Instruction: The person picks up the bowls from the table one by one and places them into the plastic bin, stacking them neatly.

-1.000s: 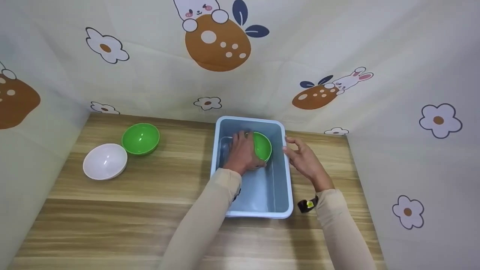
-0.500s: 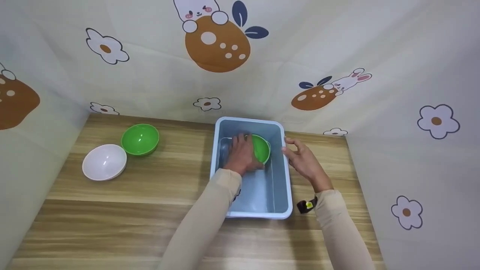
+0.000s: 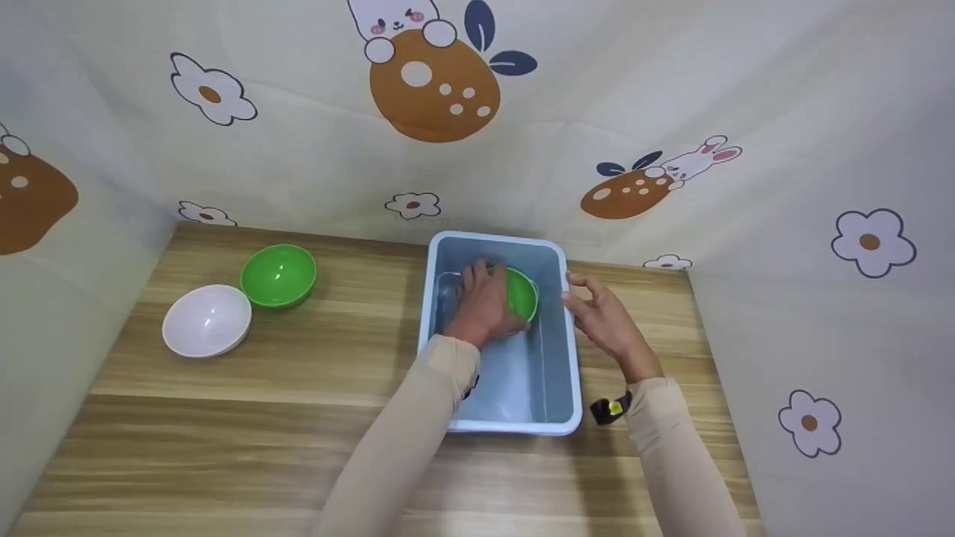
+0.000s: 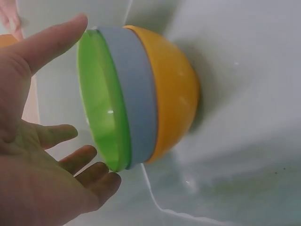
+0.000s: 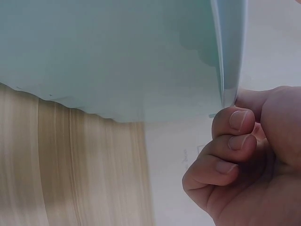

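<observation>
The green round plastic bowl [image 4: 99, 94] sits nested in a grey-blue bowl [image 4: 134, 94] and an orange bowl [image 4: 176, 94], in the far half of a light-blue rectangular plastic bin [image 3: 515, 428]. The bin stands on a wood-grain table [image 3: 298, 403]; cream cloth walls [image 3: 298, 156] with printed flowers and rabbits rise behind and at both sides. The left hand [image 3: 483, 302] is inside the bin, thumb and fingers spread apart at the green bowl's rim; how firmly they touch, I cannot tell. The right hand [image 3: 608, 317] pinches the bin's right rim. Since a second ago the nested bowls have shifted slightly; hands and bin keep their places. Bin floor shows from the stack to the near wall; bare wood separates the bin from a white round bowl [image 3: 207, 321] and a second green bowl [image 3: 278, 276].
</observation>
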`<state>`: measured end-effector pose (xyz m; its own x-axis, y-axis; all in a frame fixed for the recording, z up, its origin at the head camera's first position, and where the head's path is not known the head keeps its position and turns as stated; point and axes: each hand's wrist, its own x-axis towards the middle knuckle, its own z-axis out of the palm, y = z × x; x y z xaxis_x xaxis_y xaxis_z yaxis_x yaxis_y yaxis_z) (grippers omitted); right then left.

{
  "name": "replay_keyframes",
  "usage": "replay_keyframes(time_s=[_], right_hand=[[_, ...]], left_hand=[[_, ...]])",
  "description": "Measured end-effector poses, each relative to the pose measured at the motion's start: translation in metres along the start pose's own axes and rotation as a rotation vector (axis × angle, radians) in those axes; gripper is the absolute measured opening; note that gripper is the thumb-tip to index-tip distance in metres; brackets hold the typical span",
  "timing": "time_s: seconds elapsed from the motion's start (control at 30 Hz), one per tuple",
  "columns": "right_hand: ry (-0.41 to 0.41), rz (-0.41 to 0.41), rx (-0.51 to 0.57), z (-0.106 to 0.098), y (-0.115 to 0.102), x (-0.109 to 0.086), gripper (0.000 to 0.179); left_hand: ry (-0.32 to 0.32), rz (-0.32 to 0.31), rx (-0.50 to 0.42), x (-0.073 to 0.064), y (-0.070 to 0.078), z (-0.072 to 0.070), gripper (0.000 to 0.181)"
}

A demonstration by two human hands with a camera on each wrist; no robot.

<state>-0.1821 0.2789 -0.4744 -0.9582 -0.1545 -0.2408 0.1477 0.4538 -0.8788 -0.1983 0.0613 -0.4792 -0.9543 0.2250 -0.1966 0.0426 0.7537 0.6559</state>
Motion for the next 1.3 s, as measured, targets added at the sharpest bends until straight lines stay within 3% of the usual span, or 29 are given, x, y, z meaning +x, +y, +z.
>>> replay_keyframes(time_s=[0.33, 0.53, 0.9, 1.3], right_hand=[[0.022, 0.014, -0.062, 0.0, -0.002, -0.001, 0.05], [0.013, 0.027, -0.064, 0.0, -0.001, -0.002, 0.053], [0.009, 0.075, -0.064, -0.001, -0.004, -0.003, 0.054], [0.012, 0.072, -0.067, 0.0, -0.002, -0.003, 0.055]], left_hand=[[0.073, 0.036, -0.102, -0.004, 0.011, -0.019, 0.091], [0.084, 0.04, -0.163, -0.012, 0.021, -0.033, 0.081], [0.148, 0.137, -0.182, -0.039, 0.046, -0.062, 0.077], [0.212, 0.209, -0.183, -0.07, 0.054, -0.085, 0.079]])
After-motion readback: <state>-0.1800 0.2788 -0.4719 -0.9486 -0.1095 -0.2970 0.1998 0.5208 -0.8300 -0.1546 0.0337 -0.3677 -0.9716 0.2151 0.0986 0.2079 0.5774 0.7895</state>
